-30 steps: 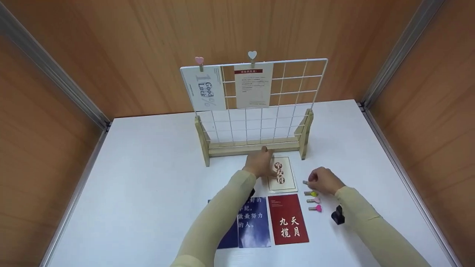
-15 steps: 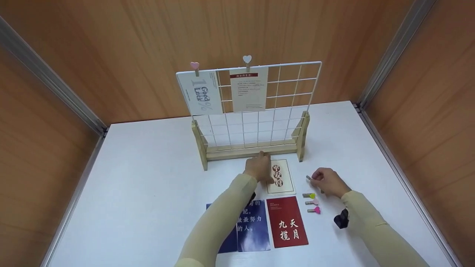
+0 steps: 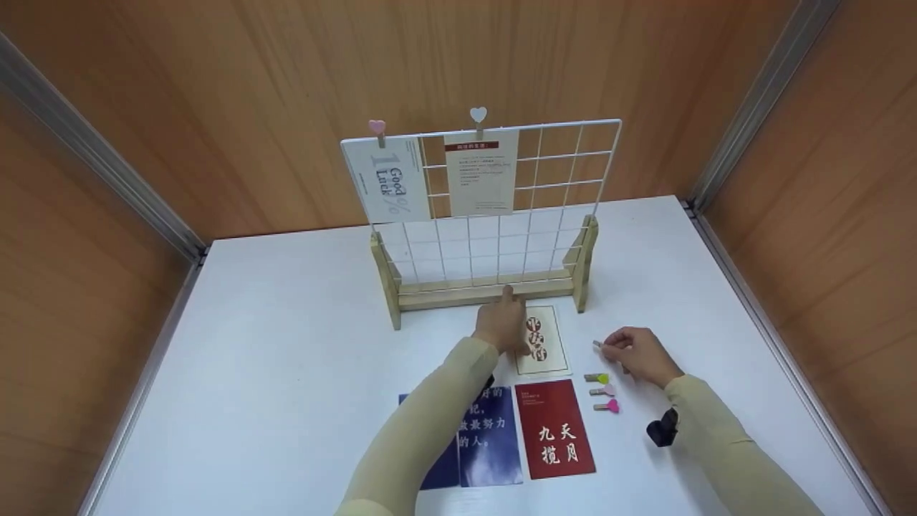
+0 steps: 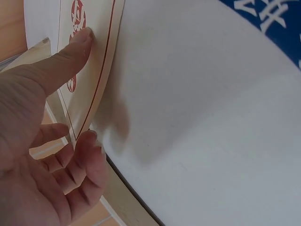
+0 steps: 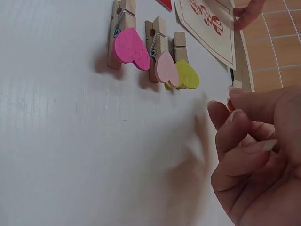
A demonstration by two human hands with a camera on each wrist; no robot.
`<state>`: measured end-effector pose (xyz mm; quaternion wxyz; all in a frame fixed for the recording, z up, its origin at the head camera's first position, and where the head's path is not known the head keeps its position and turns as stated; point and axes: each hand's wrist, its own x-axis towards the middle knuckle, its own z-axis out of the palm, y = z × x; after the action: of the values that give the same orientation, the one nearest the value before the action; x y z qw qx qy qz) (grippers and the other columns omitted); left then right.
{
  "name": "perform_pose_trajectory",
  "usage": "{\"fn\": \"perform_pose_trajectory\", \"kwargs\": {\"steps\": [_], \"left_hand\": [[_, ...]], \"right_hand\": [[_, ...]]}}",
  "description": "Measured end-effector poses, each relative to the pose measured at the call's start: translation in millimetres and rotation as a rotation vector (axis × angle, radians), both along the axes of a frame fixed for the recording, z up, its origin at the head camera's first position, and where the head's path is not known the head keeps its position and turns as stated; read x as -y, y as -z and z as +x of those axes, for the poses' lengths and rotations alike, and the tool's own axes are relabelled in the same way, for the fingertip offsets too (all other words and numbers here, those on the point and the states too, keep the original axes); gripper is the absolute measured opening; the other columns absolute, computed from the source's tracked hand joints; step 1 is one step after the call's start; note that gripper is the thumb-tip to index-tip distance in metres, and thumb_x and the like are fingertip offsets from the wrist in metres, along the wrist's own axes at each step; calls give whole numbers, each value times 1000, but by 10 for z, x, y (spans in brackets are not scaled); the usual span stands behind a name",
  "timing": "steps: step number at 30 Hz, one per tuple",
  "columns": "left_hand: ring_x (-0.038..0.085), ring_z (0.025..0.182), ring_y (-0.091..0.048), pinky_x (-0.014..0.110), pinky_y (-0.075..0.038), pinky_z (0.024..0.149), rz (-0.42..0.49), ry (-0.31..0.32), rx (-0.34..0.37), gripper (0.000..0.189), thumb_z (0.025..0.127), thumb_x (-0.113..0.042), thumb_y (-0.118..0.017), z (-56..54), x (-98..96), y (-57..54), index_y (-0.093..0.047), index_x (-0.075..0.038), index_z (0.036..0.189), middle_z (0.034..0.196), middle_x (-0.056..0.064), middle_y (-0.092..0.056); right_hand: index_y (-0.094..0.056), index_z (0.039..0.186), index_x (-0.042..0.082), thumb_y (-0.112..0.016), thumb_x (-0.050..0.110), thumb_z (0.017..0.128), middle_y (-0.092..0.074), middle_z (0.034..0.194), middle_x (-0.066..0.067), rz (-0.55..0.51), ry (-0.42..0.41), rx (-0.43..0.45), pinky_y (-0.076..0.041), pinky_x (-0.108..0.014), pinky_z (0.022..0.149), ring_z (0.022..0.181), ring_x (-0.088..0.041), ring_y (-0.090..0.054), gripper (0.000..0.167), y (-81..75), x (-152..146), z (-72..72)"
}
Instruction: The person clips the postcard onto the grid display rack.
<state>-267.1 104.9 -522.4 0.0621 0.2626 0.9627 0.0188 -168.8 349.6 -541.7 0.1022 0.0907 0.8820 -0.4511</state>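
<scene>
In the head view, my left hand (image 3: 503, 324) is at the left edge of a cream card (image 3: 548, 340) with red round characters, just in front of the rack's wooden base. The left wrist view shows the thumb on the card's face (image 4: 101, 52) and curled fingers at its edge, which bows up over its shadow. My right hand (image 3: 639, 352), right of the card, pinches a small wooden clothespin (image 3: 597, 344) between thumb and index finger. A sliver of orange-red shows between these fingers in the right wrist view; most of the clothespin is hidden there.
A white wire grid rack (image 3: 537, 193) holds a "Good Luck" card (image 3: 390, 183) and a text card (image 3: 481, 179) under heart clothespins. Blue cards (image 3: 491, 459) and a red card (image 3: 555, 423) lie in front. Yellow (image 5: 188, 75), pale pink (image 5: 165, 68) and bright pink (image 5: 130, 49) heart clothespins lie alongside.
My right hand has lifted the clothespin from the row and shifted slightly up and right with it. The left hand stays at the cream card, its fingers shifting slightly.
</scene>
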Motion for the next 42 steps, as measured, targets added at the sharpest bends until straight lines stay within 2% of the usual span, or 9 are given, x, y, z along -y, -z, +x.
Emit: {"fn": "perform_pose_trajectory", "kwargs": {"steps": [6,13,19,23,26,29,33,36,42], "left_hand": [[21,84,-65,31,-57,67,59,-2,-37,92,65,-37,-93,-2,-28,2,-48,-10,141,134,14,-46],[24,97,-66,37,-57,78,115,-13,-28,87,72,-33,-89,6,-35,-61,-41,-14,143,129,10,-57],[22,87,-69,33,-58,68,141,33,-33,69,81,-25,-83,25,-20,-143,-44,-17,138,121,9,-64],[20,86,-68,30,-56,65,193,67,-11,53,86,-19,-78,43,-7,-227,-47,-17,130,110,5,-66],[18,86,-67,29,-55,67,229,95,-1,44,89,-17,-74,49,9,-313,-49,-16,125,105,3,-67],[17,87,-68,29,-55,72,226,128,-16,37,92,-17,-71,50,23,-392,-52,-16,124,103,1,-69],[15,87,-68,28,-55,74,222,157,-30,35,93,-19,-70,37,46,-480,-56,-17,125,105,0,-71],[15,88,-68,27,-55,74,243,164,-13,34,94,-18,-68,17,67,-545,-58,-18,126,106,0,-71],[14,90,-67,26,-54,76,259,193,44,33,97,-15,-65,3,117,-669,-58,-18,128,109,-1,-70]], "right_hand": [[-68,109,-2,-65,15,96,-68,93,-10,-29,28,-58,-51,-28,57,73,-22,-60,22,-19,-9,10],[-65,121,-1,-62,18,98,-61,109,-14,-50,86,-107,-50,-29,60,76,-23,-59,30,-35,-32,27],[-63,128,-1,-62,12,98,-61,114,-16,-57,91,-161,-48,-25,55,73,-23,-59,32,-45,-31,28],[-64,123,-5,-66,9,95,-64,105,-15,-77,122,-208,-49,-23,55,72,-24,-60,31,-51,2,13],[-66,116,-7,-69,8,93,-66,100,-14,-79,149,-245,-49,-22,56,74,-27,-61,28,-57,22,-6],[-67,113,-7,-70,9,92,-67,102,-13,-80,157,-257,-51,-22,59,78,-30,-62,26,-73,29,-16],[-67,115,-6,-69,11,94,-66,106,-14,-86,144,-250,-55,-29,65,82,-33,-64,28,-115,24,-13],[-66,117,-6,-68,12,94,-66,108,-15,-91,147,-249,-56,-33,69,83,-33,-64,29,-146,25,-11],[-66,118,-6,-68,13,95,-67,109,-15,-119,171,-243,-56,-28,67,84,-35,-63,30,-184,37,-22]]}}
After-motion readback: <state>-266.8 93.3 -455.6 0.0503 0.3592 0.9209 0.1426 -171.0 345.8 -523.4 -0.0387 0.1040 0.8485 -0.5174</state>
